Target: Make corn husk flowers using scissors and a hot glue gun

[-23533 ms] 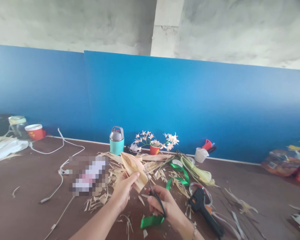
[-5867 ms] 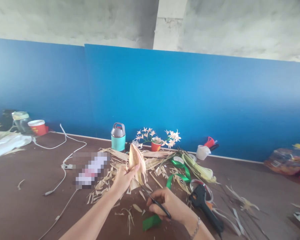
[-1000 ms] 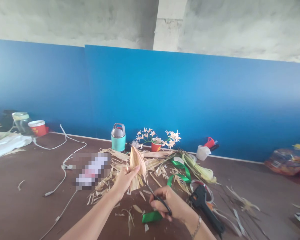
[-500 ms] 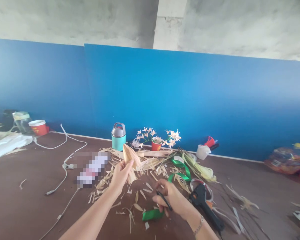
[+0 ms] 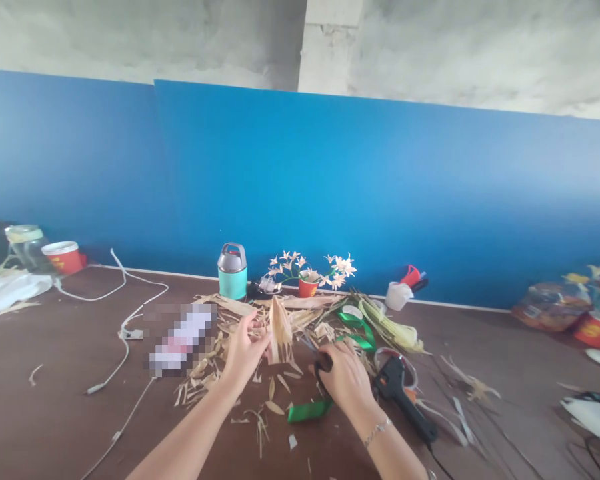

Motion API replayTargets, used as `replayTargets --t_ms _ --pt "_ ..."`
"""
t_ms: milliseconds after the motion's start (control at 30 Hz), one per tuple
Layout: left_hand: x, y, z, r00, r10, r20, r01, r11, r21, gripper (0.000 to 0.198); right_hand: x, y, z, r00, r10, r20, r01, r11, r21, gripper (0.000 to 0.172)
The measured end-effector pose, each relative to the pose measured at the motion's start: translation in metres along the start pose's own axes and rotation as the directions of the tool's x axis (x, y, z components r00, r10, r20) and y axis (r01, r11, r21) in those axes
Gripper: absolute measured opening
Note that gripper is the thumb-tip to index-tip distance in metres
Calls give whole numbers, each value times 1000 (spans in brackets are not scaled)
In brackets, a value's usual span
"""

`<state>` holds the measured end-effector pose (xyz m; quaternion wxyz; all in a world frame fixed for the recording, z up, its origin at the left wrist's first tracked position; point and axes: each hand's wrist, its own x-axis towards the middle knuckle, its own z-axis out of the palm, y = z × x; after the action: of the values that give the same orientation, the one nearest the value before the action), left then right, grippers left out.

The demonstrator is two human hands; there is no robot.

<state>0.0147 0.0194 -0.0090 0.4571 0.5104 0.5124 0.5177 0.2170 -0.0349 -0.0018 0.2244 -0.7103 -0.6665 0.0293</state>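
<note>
My left hand [image 5: 247,348] pinches a pale dried corn husk [image 5: 280,327] by its left edge, held upright over the littered middle of the table. In my right hand [image 5: 346,375] is a pair of scissors [image 5: 323,362] with dark handles, fingers wrapped round them. Their blades point up and left toward the husk, a small gap away from it. Cut husk pieces [image 5: 273,407] lie scattered below both hands. A length of green ribbon [image 5: 309,411] lies just under my right hand, and a black glue gun [image 5: 405,398] rests to its right.
Behind the husk pile stand a turquoise flask [image 5: 233,272] and a red cup [image 5: 308,287] with husk flowers. A bundle of pale green stalks [image 5: 390,325] and a white container [image 5: 398,296] sit at the right. White cables [image 5: 128,320] run across the left side near a blurred-out object [image 5: 183,340].
The husk has turned upright and moved right in my left hand. My right hand has swung the scissors round so the blades point at the husk. The view has shifted slightly right.
</note>
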Motion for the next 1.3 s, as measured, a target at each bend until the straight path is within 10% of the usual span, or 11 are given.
replayTargets --t_ms 200,333,433,500,833,1100,1300 --pt "-5 3 -2 969 246 18 -245 953 181 31 5 -4 4 980 145 134 -147 989 4 29" --pt "-21 23 -3 839 469 276 -544 739 398 21 10 -1 1 968 188 168 -204 975 86 45" --pt "-35 36 -1 687 420 593 -711 555 431 24 10 1 -1 968 204 145 -222 967 126 49" --pt "-41 39 1 659 328 677 -736 466 491 22 10 1 0 971 204 121 -219 967 129 48" --pt "-41 30 5 676 150 721 -722 333 607 18 6 -3 7 984 152 92 -163 978 129 25" --pt "-35 27 5 840 292 457 -513 702 494 20 9 9 4 987 155 38 -158 981 109 22" --pt "-27 19 10 953 105 285 -146 981 128 24 3 2 0 999 3 -46 -1 998 61 24"
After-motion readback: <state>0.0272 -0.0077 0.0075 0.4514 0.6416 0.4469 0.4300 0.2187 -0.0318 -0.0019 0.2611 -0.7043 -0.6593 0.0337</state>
